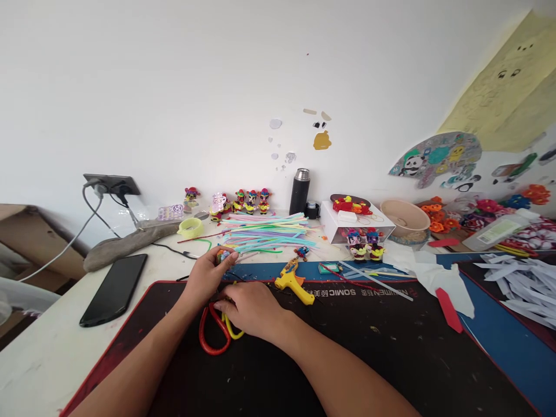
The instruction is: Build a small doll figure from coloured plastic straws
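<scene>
My left hand [206,273] is closed around a small multicoloured piece [225,255], mostly hidden by the fingers. Just in front and to the right, my right hand [252,307] lies low over the mat with curled fingers gripping a pair of scissors. One red handle loop [214,333] and one yellow loop of the scissors show below the fingers; the blades are hidden. A yellow glue gun [295,282] rests to the right of my hands, with a small blue-and-red figure piece [301,252] behind it.
Bundled pastel strips [264,231] lie behind my hands. Small figures [252,200] line the wall near a black flask [299,191]. A white box [332,229] stands right of it. A phone [115,289] and driftwood [125,246] are at left; paper strips [521,286] at far right.
</scene>
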`<state>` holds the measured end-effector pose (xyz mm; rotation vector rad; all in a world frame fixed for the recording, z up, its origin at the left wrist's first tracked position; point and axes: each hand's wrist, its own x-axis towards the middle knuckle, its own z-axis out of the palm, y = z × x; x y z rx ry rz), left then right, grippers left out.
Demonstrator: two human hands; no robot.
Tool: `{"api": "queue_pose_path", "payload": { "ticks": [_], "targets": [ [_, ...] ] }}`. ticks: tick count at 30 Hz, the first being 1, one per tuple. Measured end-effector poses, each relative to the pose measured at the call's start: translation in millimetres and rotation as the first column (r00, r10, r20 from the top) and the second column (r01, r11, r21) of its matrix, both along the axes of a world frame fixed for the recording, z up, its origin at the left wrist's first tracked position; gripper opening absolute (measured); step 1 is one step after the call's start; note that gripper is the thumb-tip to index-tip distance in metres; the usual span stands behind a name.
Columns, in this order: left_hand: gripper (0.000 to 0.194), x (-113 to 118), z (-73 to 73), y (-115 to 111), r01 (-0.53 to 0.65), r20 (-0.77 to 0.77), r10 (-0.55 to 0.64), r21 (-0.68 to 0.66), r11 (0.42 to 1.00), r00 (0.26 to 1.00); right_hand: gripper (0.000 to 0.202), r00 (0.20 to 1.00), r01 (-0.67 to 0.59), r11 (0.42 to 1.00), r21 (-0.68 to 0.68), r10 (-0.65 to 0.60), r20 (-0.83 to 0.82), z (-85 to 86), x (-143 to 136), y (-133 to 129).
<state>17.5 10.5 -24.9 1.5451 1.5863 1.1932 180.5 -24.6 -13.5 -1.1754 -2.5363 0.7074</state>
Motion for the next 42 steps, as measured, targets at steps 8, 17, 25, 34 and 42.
{"api": "queue_pose_path", "payload": {
  "ticks": [8,17,25,34,42],
  "targets": [
    [0.044,-0.6,-7.3,0.6,0.022,-0.015,-0.023,-0.041,0.999,1.000,0.029,1.000,0.001,1.000,0.002,-0.001,-0.001,-0.1,-0.1,-0.4],
    [0.049,4.3,14.7,-7.0,-0.087,-0.155,0.094,0.049,0.995,0.983,0.026,0.993,0.004,0.999,-0.043,-0.009,-0.116,-3.4,1.8,1.0],
    [0.049,-7.4,9.9,-5.1,-0.174,-0.093,0.179,0.067,0.983,0.979,0.025,0.956,0.061,0.982,-0.178,-0.109,-0.274,6.2,5.6,8.7],
    [0.048,-5.3,5.2,-4.4,-0.127,-0.044,0.128,0.013,0.992,0.991,0.029,0.969,0.204,0.976,-0.074,-0.213,-0.128,52.2,39.7,84.9],
    [0.044,-4.8,-1.5,-4.5,-0.075,-0.087,0.072,-0.024,0.997,0.994,0.047,0.931,0.263,0.958,0.118,-0.284,0.227,59.9,59.5,154.8]
  ]
}}
